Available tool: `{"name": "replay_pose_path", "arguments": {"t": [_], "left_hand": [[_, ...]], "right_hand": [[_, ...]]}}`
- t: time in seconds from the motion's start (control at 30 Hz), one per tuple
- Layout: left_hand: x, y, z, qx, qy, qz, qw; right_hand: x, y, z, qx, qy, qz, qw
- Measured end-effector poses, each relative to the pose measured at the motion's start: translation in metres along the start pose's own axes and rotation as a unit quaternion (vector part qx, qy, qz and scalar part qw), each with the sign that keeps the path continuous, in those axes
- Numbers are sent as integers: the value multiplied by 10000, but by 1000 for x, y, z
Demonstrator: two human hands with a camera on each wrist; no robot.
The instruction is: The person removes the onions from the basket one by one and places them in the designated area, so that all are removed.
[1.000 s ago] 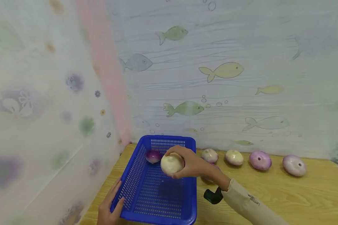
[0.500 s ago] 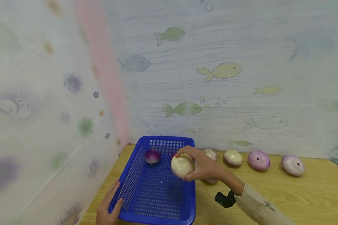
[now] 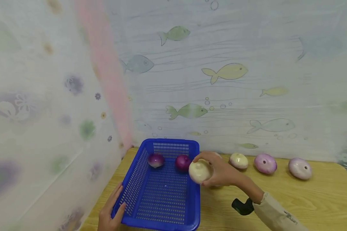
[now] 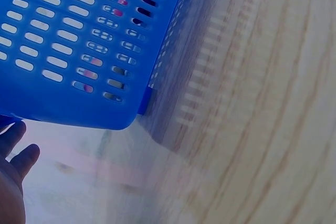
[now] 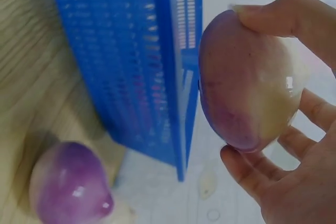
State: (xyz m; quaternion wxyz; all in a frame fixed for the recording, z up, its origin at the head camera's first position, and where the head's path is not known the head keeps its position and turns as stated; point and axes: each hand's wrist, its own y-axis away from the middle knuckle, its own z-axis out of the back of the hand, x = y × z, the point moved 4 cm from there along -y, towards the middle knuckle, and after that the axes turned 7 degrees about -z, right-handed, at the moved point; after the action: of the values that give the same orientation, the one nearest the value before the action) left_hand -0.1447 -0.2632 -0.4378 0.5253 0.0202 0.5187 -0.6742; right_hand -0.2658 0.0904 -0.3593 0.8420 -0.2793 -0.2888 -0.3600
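My right hand [image 3: 221, 173] holds a pale onion [image 3: 199, 172] over the right rim of the blue plastic basket [image 3: 159, 202]. In the right wrist view the thumb lies on one side of this onion [image 5: 247, 85] and the fingers on the other, showing its purple-tinged face beside the basket wall. At the basket's near left side, my left hand [image 3: 111, 208] touches the rim with its fingers extended. Inside the basket, at the back, sit a purple onion with a pale base [image 3: 156, 161] and a dark purple onion [image 3: 182, 163].
Along the back of the wooden table [image 3: 277, 199] stand a pale onion [image 3: 238, 161] and two light purple onions [image 3: 265, 164] [image 3: 300, 168]. Others are mostly hidden behind my right hand. A purple onion [image 5: 71, 182] lies beside the basket. Patterned sheeting [image 3: 225, 48] hangs behind.
My right hand has moved right with the pale onion, from above the basket's inside to its right rim. The dark purple onion has come into view. My left hand stays at the rim.
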Motion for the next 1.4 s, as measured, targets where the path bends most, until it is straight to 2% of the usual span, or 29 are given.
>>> {"name": "replay_pose_path", "arguments": {"t": [0.27, 0.43, 0.57, 0.77, 1.03, 1.2, 1.4], "left_hand": [[0, -2, 0, 92, -36, 164, 9998], [2, -1, 1, 6, 63, -88, 9999], [4, -1, 1, -35, 130, -252, 9996], [5, 1, 1, 141, -39, -32, 9999], [4, 1, 0, 63, -86, 5, 9999], [5, 1, -1, 126, -169, 217, 9995], [4, 1, -2, 142, -136, 196, 9996]], "right_hand": [[-14, 15, 13, -262, 259, -162, 9992], [-22, 24, 20, -455, 320, -117, 9984], [-26, 31, 26, -570, 379, -239, 9974], [-33, 41, 35, -651, 190, -359, 9970], [-47, 51, 42, -659, 111, -551, 9962], [-54, 58, 43, -768, 215, -560, 9952], [-65, 65, 43, -972, 424, -516, 9930]]}}
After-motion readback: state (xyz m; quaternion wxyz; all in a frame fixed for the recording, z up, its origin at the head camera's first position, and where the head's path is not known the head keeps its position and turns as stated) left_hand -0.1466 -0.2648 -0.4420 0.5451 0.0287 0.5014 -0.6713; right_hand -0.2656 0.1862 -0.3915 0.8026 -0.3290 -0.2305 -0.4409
